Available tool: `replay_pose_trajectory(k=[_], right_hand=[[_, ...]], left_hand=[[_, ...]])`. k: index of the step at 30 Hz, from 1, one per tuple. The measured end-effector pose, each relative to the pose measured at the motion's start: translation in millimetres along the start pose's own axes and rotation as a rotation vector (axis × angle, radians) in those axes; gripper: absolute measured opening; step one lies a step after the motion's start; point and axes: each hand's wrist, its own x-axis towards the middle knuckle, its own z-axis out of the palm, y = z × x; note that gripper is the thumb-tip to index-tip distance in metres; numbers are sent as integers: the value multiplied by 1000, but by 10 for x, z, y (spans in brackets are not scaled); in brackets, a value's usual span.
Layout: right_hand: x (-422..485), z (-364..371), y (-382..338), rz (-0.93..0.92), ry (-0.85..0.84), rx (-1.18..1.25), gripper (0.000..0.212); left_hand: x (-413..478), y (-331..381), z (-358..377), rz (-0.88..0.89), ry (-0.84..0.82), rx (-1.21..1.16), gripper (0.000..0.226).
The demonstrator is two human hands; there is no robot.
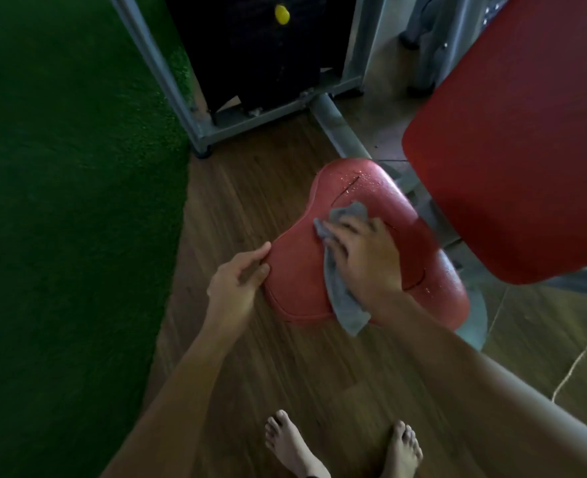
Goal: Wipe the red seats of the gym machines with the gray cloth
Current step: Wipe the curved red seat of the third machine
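The red seat (295,270) stands low over the wooden floor (285,374), a lobed, heart-like pad with fine droplets (364,177) glistening on its far end. The gray cloth (342,298) lies across the middle of the seat, one corner bunched up beyond the fingertips and the other end trailing off the seat's near edge. The right hand (361,257) presses flat on the cloth, palm down, fingers straight and slightly spread, none of them curled around the fabric. The left hand (237,281) is at the seat's left rim, its thumb laid along the top edge and its fingers curled together against the side just under it, so it grips the rim. Just to the right of the seat, and higher, a big red back pad (519,132) tilts above it. Beyond the seat's far end a gray metal frame (168,81) surrounds a black weight stack (250,46) with a yellow knob (281,13). Well to the left of the seat the floor gives way to green turf (61,201). On the near side of the seat two bare feet (292,443) stand on the boards, and a thin pale cord (578,360) runs along the floor off to the seat's right.
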Motion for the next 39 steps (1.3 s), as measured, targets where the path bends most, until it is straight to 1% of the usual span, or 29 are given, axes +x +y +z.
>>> replay_pose_trajectory(k=[2,4,6,8,10,12,13,14,16,17,18,19,20,22,23,24,25,27,28,29,30,31,32,33,35,39], right_hand=[[-15,-16,129,106,29,-19,28],[-246,-30,128,110,72,-44,29],[-538,-59,160,60,110,-41,29],[-677,-109,311,-29,123,-58,31],[-609,-172,521,-83,94,-81,31],[-424,-156,673,-82,77,-128,34],[-299,-143,736,-46,71,-138,36],[-165,-134,778,31,69,-123,37],[65,-118,790,241,104,-63,39],[122,-106,704,324,126,-38,38],[120,-90,557,357,125,-20,35],[50,-72,369,315,103,2,31],[-63,-46,172,204,69,28,27],[-327,-46,-93,-82,11,60,25],[-359,-49,-59,-185,7,50,26],[-313,-57,30,-228,1,32,28],[-221,-61,128,-191,0,24,30],[-47,-60,206,18,43,48,30],[-44,-51,154,92,63,55,27],[-106,-35,53,88,72,55,23],[-211,-8,-55,8,65,66,19],[-337,6,-129,-116,51,81,17],[-429,-10,-138,-222,25,94,18],[-461,-37,-74,-272,2,95,21],[-401,-67,81,-239,-4,66,24],[-350,-121,281,34,29,42,30]], left_hand=[[83,13,-32,58,-31,222,42],[121,62,3,114,-42,362,42],[83,175,130,124,-25,424,40],[38,285,330,131,-41,445,40],[46,317,511,166,-33,487,43],[93,322,596,162,15,514,47],[109,314,610,168,40,536,48],[111,300,615,186,59,564,49],[105,269,625,211,76,583,48],[115,265,627,210,85,564,46],[124,258,631,201,97,534,44],[128,255,630,193,108,505,42],[130,246,614,200,119,482,40],[132,215,563,225,128,413,38],[138,202,539,220,120,354,37],[137,193,520,206,107,299,36],[135,190,505,196,100,268,35],[149,198,494,187,106,280,35],[170,198,486,181,111,300,35],[203,202,469,170,111,319,35],[250,199,441,155,109,334,36],[301,194,405,139,105,347,37],[350,179,374,129,104,360,37],[383,168,363,131,104,372,37],[390,158,396,146,120,393,38],[364,180,469,128,172,459,40]])
